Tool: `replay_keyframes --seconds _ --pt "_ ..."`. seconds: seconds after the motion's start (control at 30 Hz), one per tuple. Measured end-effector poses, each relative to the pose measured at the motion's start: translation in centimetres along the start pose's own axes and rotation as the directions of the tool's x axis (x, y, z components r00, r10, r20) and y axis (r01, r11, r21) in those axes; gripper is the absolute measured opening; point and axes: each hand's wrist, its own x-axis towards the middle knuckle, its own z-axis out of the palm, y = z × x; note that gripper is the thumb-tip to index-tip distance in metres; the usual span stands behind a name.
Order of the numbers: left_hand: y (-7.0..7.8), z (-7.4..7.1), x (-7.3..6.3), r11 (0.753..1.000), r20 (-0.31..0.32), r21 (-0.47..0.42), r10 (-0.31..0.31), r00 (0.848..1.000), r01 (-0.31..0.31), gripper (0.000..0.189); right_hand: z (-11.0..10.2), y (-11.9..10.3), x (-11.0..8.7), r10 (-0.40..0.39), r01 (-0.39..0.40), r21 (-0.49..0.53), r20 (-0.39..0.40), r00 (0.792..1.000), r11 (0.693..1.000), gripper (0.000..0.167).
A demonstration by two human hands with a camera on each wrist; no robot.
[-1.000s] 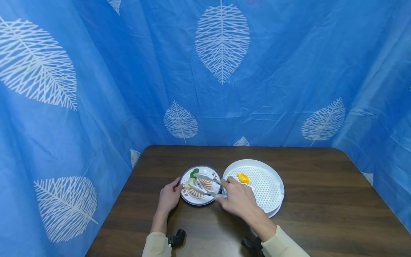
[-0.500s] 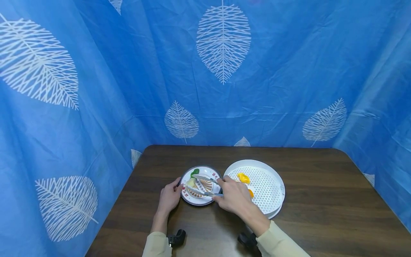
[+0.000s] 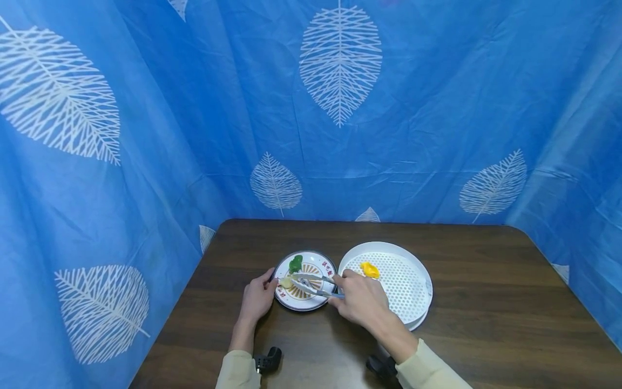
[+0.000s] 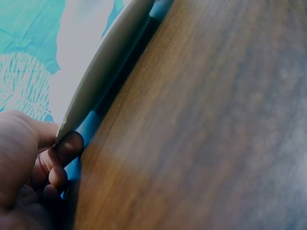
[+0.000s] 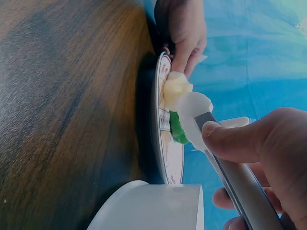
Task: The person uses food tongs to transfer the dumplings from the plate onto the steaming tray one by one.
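Hands [image 3: 258,297] [image 3: 360,300] grip plate [image 3: 314,260] and tongs [image 5: 240,184]; the right partly hides a tray [image 3: 408,292].

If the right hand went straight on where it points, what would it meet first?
Tongs in the right hand would likely meet the pale piece on the plate first; depth is unclear.

Left grip [image 3: 257,299] on the rim of a patterned plate [image 3: 315,259], right grip [image 3: 362,300] holding tongs [image 3: 313,291] at a pale piece [image 3: 285,282], green piece [image 3: 295,263] farther, yellow piece [image 3: 370,270] in a white tray [image 3: 405,292] at right, dark desk [image 3: 476,292], blue curtain [image 3: 423,108] beyond.
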Motion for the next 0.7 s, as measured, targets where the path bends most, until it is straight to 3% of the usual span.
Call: replay_keyframes --seconds 0.27,0.7 --pt "0.0 0.0 0.0 0.995 -0.039 0.055 0.088 0.995 -0.086 0.046 -0.2 0.5 -0.4 -0.012 0.012 -0.003 -0.019 1.000 1.000 0.049" --pt "0.1 0.0 -0.1 0.998 -0.020 0.043 0.044 0.999 -0.043 0.048 -1.3 1.6 -2.0 0.042 -0.042 0.058 0.001 0.999 0.997 0.046"
